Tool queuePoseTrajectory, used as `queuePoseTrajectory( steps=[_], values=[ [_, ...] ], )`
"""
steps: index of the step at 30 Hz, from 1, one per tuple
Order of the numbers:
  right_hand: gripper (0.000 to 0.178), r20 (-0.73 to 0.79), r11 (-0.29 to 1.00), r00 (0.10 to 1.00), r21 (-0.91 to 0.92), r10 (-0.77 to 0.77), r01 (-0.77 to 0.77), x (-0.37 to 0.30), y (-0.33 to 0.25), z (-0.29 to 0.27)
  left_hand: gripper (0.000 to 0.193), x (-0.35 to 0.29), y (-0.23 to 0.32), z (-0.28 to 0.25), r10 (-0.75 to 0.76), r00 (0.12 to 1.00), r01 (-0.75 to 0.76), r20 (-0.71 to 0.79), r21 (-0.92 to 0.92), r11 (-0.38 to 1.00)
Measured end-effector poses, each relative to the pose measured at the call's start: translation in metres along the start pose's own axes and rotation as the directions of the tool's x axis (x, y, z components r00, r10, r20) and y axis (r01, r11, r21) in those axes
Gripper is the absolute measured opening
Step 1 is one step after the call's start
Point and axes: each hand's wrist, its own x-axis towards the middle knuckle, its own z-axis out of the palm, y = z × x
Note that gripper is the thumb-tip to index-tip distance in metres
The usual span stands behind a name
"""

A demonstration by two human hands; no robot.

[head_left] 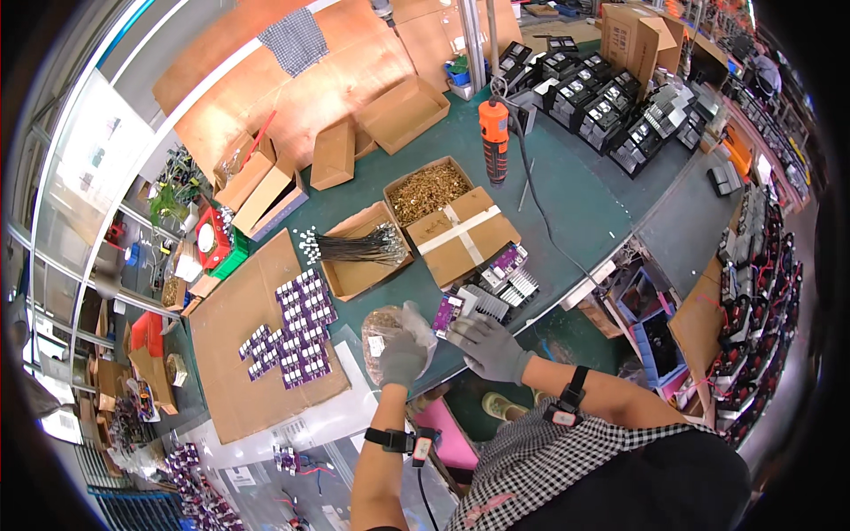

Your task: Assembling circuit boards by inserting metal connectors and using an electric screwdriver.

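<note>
My left hand (404, 359), in a grey glove, is at a clear plastic bag (376, 329) of small brownish parts; its fingertips are hard to make out against the bag. Beside it, my right hand (487, 349), also gloved, has its fingers stretched out at the near edge of a purple circuit board (449, 311). The board lies against finned silver heat sinks (483, 303) near the table edge. Another purple board (509, 258) sits just beyond them.
An open box of brass-coloured small parts (429, 193) and a box of black wires (359, 250) stand ahead. Purple boards (305, 327) lie in rows on cardboard at left. An orange power screwdriver (493, 142) hangs over the table. Black-cased units (602, 102) fill the far right.
</note>
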Motion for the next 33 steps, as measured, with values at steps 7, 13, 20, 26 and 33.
queuePoseTrajectory(
  steps=[7, 13, 20, 26, 33],
  values=[
    [0.049, -0.255, 0.958, 0.923, 0.085, 0.287, -0.274, -0.022, 0.020, -0.009, 0.031, 0.002, 0.011, 0.007, 0.016, 0.998, -0.017, 0.057, 0.024, 1.000],
    [0.047, -0.100, 0.644, 0.647, 0.286, 0.756, -0.709, -0.027, 0.029, 0.019, 0.033, 0.016, -0.007, 0.001, 0.091, 0.996, -0.087, 0.023, -0.142, 0.986],
    [0.048, 0.087, 0.470, 0.544, 0.404, 0.835, -0.785, -0.017, 0.011, 0.071, 0.033, 0.021, -0.014, 0.005, 0.136, 0.991, -0.131, 0.002, -0.248, 0.960],
    [0.041, 0.063, 0.436, 0.530, 0.492, 0.846, -0.754, -0.024, 0.022, 0.051, 0.032, 0.017, -0.023, 0.012, 0.125, 0.991, -0.133, -0.046, -0.314, 0.940],
    [0.030, -0.366, 0.874, 0.810, 0.352, 0.458, -0.335, 0.025, 0.033, -0.023, 0.032, 0.000, -0.020, 0.010, 0.104, 0.988, -0.142, -0.118, -0.391, 0.909]
  ],
)
